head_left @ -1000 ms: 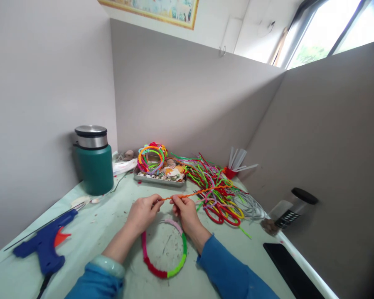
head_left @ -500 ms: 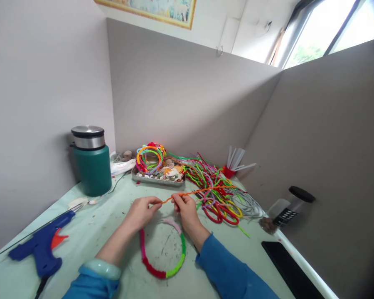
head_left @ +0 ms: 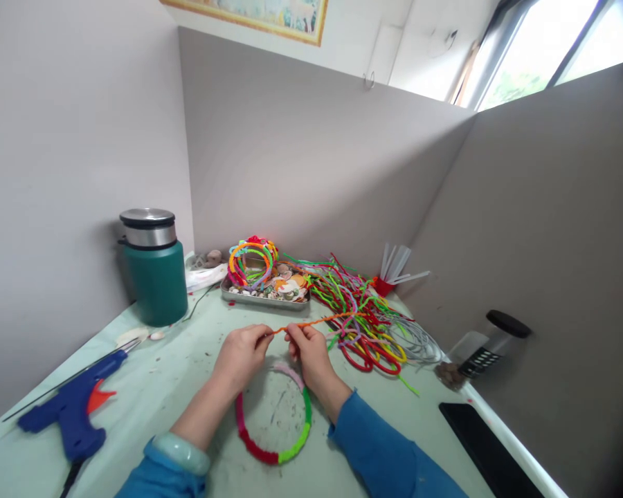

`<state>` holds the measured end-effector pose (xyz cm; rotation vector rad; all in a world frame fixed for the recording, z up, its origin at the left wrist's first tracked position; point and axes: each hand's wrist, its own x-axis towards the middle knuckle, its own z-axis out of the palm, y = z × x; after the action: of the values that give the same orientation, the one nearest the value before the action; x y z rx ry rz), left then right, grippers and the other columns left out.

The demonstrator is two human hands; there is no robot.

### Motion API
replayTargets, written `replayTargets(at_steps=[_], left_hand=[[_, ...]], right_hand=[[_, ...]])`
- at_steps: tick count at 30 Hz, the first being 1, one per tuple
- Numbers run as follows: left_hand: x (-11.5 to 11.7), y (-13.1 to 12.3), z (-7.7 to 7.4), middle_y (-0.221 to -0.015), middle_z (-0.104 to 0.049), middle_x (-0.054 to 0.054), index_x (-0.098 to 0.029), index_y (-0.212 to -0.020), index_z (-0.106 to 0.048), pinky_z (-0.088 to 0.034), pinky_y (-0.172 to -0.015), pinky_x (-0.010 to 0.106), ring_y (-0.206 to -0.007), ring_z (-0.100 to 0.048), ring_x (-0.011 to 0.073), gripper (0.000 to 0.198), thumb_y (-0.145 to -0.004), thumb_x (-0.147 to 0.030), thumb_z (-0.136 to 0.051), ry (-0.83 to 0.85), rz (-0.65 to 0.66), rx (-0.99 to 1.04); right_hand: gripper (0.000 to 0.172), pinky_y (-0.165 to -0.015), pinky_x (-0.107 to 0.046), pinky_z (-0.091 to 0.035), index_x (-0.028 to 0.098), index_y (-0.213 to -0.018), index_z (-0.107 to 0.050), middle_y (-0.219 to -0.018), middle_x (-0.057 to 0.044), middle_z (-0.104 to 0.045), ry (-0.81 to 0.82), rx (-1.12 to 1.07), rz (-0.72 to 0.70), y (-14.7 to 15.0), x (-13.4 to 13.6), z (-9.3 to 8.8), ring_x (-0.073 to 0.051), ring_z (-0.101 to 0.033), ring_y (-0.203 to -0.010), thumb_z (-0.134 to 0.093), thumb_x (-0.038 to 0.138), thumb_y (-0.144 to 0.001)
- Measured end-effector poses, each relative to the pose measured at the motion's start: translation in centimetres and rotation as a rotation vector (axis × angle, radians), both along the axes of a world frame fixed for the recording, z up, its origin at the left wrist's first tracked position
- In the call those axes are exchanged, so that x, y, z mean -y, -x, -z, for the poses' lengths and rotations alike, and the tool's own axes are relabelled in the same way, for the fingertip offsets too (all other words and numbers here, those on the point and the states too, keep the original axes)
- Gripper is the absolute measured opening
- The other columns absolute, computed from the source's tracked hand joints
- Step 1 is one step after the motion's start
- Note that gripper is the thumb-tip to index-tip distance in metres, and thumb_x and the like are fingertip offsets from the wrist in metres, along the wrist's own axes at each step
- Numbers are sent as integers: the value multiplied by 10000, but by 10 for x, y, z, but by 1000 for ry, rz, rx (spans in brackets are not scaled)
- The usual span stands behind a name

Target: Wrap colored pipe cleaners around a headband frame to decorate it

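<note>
Between my hands runs an orange pipe cleaner, its free part stretching right toward the pile. My left hand pinches one end of it. Close beside, my right hand grips it between thumb and fingers. Below them on the table lies a ring wrapped in coloured pipe cleaner, with pink, red, light green, green and pale lilac sections. The ring's upper left part is hidden behind my left hand.
A blue glue gun and a green flask stand left. Behind are a metal tray of shells, finished rings, loose pipe cleaners and glue sticks in a red cup. A jar and black phone-like slab lie right.
The orange pipe cleaner's free end has drawn back leftward and is shorter to the right. My left hand has shifted slightly right, nearer my right hand.
</note>
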<state>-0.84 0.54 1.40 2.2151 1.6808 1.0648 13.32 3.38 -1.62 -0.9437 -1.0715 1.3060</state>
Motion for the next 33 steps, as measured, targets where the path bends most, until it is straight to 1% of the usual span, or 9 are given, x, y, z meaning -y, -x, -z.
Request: replayTargets(at_steps=[6,10,13,17,22,26,28,30,33], left_hand=[[2,-2,-3,-612,-614,3,-206,-734,-629,-299,-565,206,-570,-507,106,225,-808,-272,-426,121,-22,-30],[1,2,-7,-585,-588,-5,-195,-676,-609,-287,-551,211,-578,-492,111,207,-770,-278,-445,185,-107,76],[-3,6,-8,-525,-548,-18,-181,-639,-589,-286,-523,211,-533,-464,106,210,-740,-318,-466,246,-105,221],[-4,5,-9,-408,-443,-56,-153,-658,-563,-214,-406,198,-372,-326,66,222,-664,-373,-532,546,96,584],[2,2,-11,-400,-437,-73,-129,-738,-568,-84,-341,197,-288,-177,20,273,-633,-381,-589,877,376,785],[-3,4,-6,-537,-610,2,-131,-866,-603,-238,-377,191,-345,-366,55,319,-651,-365,-577,679,229,660],[-7,5,-3,-716,-679,47,-151,-862,-637,-375,-514,213,-547,-543,117,301,-652,-359,-579,498,157,562],[-9,5,-1,-825,-688,52,-169,-802,-666,-415,-658,235,-750,-593,169,264,-652,-367,-579,384,123,475],[-7,4,-2,-768,-680,26,-179,-795,-661,-409,-574,232,-613,-577,149,278,-682,-399,-533,394,103,403]], right_hand=[[192,-388,-182,-266,137,-696,-560,-571,23,-535,-80,-11,-30,-1,5,-9,-47,-377,-412,-596,325,-717],[123,-438,-187,-306,155,-774,-597,-583,32,-527,-244,121,-124,-1,10,-11,-63,-413,-468,-584,269,-730],[139,-423,-190,-297,156,-801,-616,-572,29,-534,-221,203,-120,-3,6,-7,-67,-412,-456,-565,265,-733],[154,-381,-189,-259,149,-791,-599,-533,38,-524,-98,132,-76,-6,-1,-4,-62,-375,-403,-571,278,-714],[112,-424,-192,-286,167,-785,-586,-476,62,-478,-179,21,-130,-8,0,-12,-65,-384,-417,-560,266,-740],[115,-438,-194,-293,168,-799,-604,-508,47,-495,-222,94,-101,-12,0,-14,-72,-410,-450,-564,263,-748],[137,-442,-196,-296,170,-819,-614,-512,44,-492,-232,136,-68,-13,0,-14,-76,-415,-460,-558,278,-756],[151,-447,-198,-301,172,-826,-622,-507,43,-485,-243,165,-47,-12,1,-13,-79,-417,-465,-554,289,-758],[158,-447,-197,-311,172,-824,-624,-526,38,-503,-226,163,-70,-8,4,-12,-79,-424,-468,-560,295,-748]])
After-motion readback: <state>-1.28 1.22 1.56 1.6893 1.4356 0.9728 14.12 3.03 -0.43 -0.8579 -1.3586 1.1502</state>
